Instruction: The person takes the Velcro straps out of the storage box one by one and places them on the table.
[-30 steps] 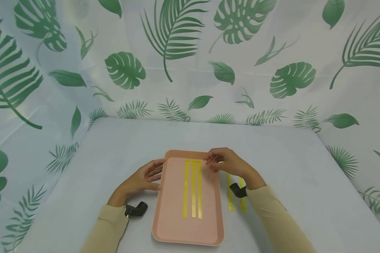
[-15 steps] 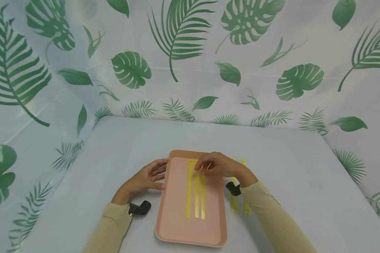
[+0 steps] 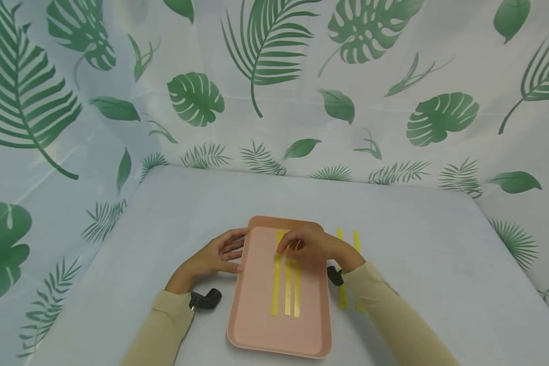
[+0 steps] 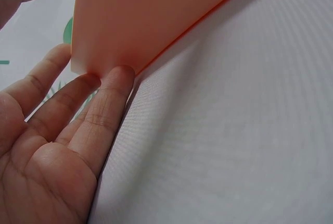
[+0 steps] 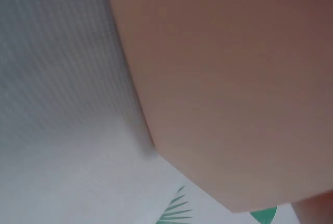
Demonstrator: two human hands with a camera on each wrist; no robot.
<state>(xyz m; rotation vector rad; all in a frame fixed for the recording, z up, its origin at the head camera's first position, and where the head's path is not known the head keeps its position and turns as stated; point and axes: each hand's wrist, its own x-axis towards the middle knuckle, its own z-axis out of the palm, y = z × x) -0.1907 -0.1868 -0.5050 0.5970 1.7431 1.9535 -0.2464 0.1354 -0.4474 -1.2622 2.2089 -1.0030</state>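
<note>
A pink tray lies lengthwise on the table. Three narrow yellow strips lie side by side in it. My left hand rests against the tray's left side, fingers fairly straight and the thumb at the rim. In the left wrist view its fingertips touch the tray's outer wall. Over the upper part of the strips is my right hand, fingers bent downward, index fingertip right at the leftmost strip and the thumb apart from it. The right wrist view shows the tray's outer wall; the right fingertips are hidden there.
Two more yellow strips lie on the table right of the tray, partly behind the right forearm. White table cloth surrounds the tray. Leaf-printed cloth stands behind and at both sides. Black wrist cameras sit at the cuffs.
My right hand has moved left and nearer, from the tray's upper right rim to over the strips. My left hand stays against the tray. The whole head view has shifted slightly.
</note>
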